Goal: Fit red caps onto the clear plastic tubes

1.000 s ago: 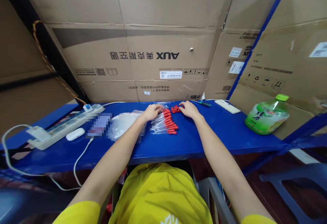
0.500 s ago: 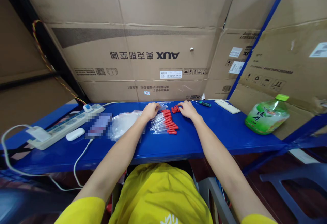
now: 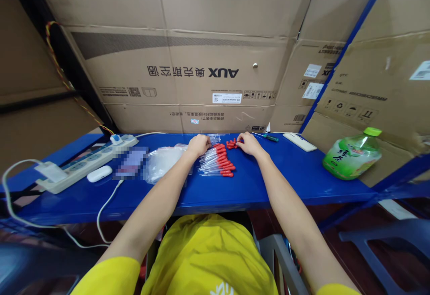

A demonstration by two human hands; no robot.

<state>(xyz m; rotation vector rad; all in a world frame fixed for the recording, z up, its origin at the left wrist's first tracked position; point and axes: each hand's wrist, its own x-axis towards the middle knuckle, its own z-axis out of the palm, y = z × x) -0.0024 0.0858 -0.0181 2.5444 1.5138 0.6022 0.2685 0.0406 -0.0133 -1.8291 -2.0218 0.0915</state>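
Note:
My left hand [image 3: 199,145] is closed, its fingertips at the near ends of loose clear glass tubes [image 3: 215,138]; a tube seems pinched there, though the fingers partly hide it. Just across, my right hand [image 3: 247,144] has thumb and fingers bent together at a small pile of red rubber bulbs [image 3: 231,144], apparently on one bulb. Between my forearms lies a row of droppers [image 3: 220,162], clear tubes pointing left and red bulbs pointing right. Clear plastic bags [image 3: 163,164] lie partly under my left forearm.
On the left of the blue table [image 3: 285,178] are a power strip [image 3: 90,160], a white earbud case [image 3: 99,174] and a blurred phone [image 3: 132,162] on a cable. To the right lie a screwdriver [image 3: 270,137], a white phone [image 3: 299,141] and a green drink bottle [image 3: 352,156]. Cardboard stands behind.
The view has shifted slightly. Both hands stay at the same piles, with the right fingers drawn slightly closer together by the red bulbs. The droppers lie as before.

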